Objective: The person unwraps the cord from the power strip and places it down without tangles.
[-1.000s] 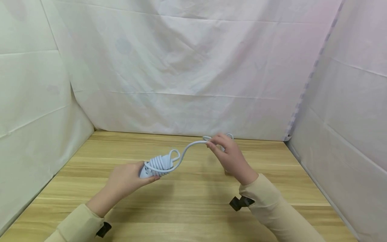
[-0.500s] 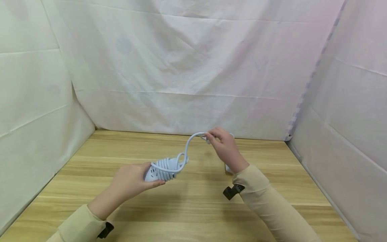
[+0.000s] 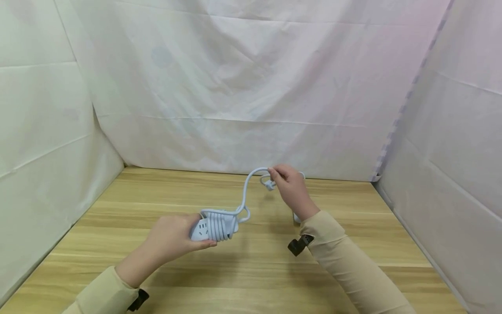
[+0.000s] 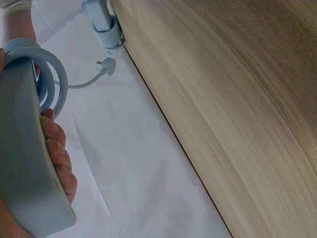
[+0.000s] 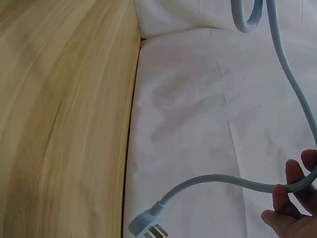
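Observation:
A pale blue-white power strip (image 3: 201, 230) is gripped at one end by my left hand (image 3: 172, 237), several turns of its cord (image 3: 218, 226) wound round the body. From the coil the cord rises in an S-curve to my right hand (image 3: 293, 189), which pinches it between thumb and fingers. Past that pinch, the three-pin plug (image 5: 148, 223) dangles at the cord's end; in the head view the plug (image 3: 269, 185) hangs just left of the right hand. Fingers (image 4: 59, 153) of the left hand wrap the strip's side in the left wrist view.
A second power strip (image 4: 101, 17), cord wound round it, stands on the wooden table (image 3: 251, 279) and is mostly hidden behind the right hand in the head view. White cloth (image 3: 235, 87) walls the table at the back and both sides.
My left hand and the power strip have shifted right and slightly down, the strip turning a little. My right hand has moved slightly up, raising the cord; the plug now shows hanging beside it.

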Available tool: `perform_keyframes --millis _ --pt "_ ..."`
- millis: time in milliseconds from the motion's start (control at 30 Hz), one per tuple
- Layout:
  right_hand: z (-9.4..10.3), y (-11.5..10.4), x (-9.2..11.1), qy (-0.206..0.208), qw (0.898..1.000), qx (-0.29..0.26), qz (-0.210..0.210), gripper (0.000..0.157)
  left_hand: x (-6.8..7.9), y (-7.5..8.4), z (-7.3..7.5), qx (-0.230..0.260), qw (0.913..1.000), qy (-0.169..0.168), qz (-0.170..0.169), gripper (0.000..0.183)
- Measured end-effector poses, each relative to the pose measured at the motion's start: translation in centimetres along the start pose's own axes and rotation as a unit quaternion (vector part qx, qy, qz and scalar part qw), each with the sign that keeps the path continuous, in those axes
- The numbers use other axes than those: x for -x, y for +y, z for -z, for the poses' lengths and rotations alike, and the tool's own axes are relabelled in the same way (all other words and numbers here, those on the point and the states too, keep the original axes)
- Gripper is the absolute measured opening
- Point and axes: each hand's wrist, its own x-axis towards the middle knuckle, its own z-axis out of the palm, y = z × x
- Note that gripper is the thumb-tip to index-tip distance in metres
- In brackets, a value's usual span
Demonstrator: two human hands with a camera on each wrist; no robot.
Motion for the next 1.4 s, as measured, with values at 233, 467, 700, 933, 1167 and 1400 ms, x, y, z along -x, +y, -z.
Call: perform_keyframes --millis 233,467,700,933,1167,1400 --pt "-0.9 1.7 -0.4 -0.011 0.999 0.001 -0.038 0.030 0.2 0.3 -0.2 -0.014 0.9990 0.024 -0.034 0.062" --pt "-1.5 2.7 -0.3 -0.073 0.995 0.020 -0.066 0.033 0.3 0.8 0.1 -0.015 0.9989 0.026 -0.037 0.061" --pt "-2.0 3.4 -0.1 -0.112 0.989 0.047 -0.090 0.033 0.2 1.4 0.3 -0.010 0.9988 0.027 -0.040 0.062" --pt "-2.7 4.1 0.2 -0.137 0.983 0.087 -0.088 0.030 -0.1 2.0 0.6 -0.001 0.9982 0.037 -0.048 0.060" --pt "-3.1 4.7 0.4 -0.159 0.976 0.120 -0.083 0.029 -0.2 2.0 0.6 0.001 0.9984 0.038 -0.040 0.057" --pt "-3.2 5.2 1.0 -0.177 0.973 0.114 -0.091 0.030 -0.1 1.8 0.9 0.018 0.9993 0.031 -0.011 0.059"
